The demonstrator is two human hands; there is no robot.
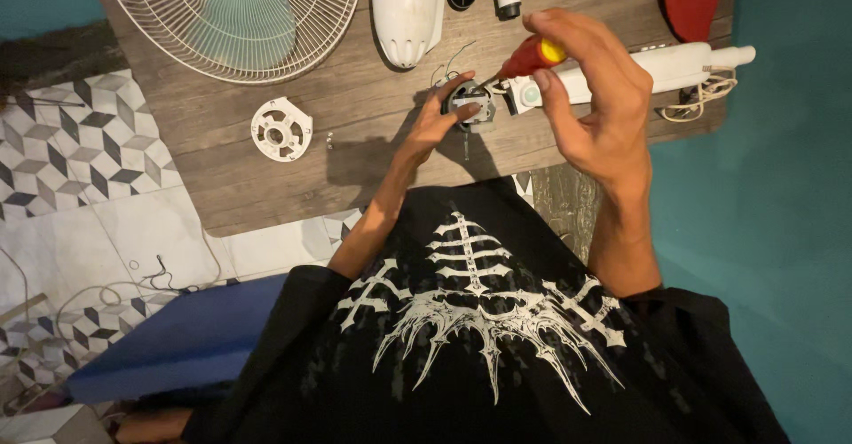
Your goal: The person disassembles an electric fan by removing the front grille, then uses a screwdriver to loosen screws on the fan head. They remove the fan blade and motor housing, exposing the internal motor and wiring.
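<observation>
Currently mid-unscrewing or screwing, by the look of it: the right hand point(590, 98) has its grip closed around a red-and-yellow-handled screwdriver point(531, 55), fingertips pinched on the handle. The left hand point(437, 120) has its fingers wrapped around the small grey fan motor point(470, 105) and steadies it on the wooden tabletop point(355, 125), near the middle, just in front of the white fan housing point(406, 5).

Screwdriver axis: it runs diagonally, handle up-right toward the right hand, tip down-left into the motor's top face. The shaft is mostly hidden, so I can't tell which screw it sits in. A thin shaft sticks out of the motor toward the person, so the motor's long axis looks roughly front-to-back on the tabletop.

My read of the next move: keep the tip seated square while twisting, with the left hand holding the motor against rotation.

Nearby: fan grille point(232, 18) at far left, white round plastic mount point(281, 129) with loose screws point(329, 141) just beside it, white stand tube point(657, 67) to the right, touching or just behind the motor.
</observation>
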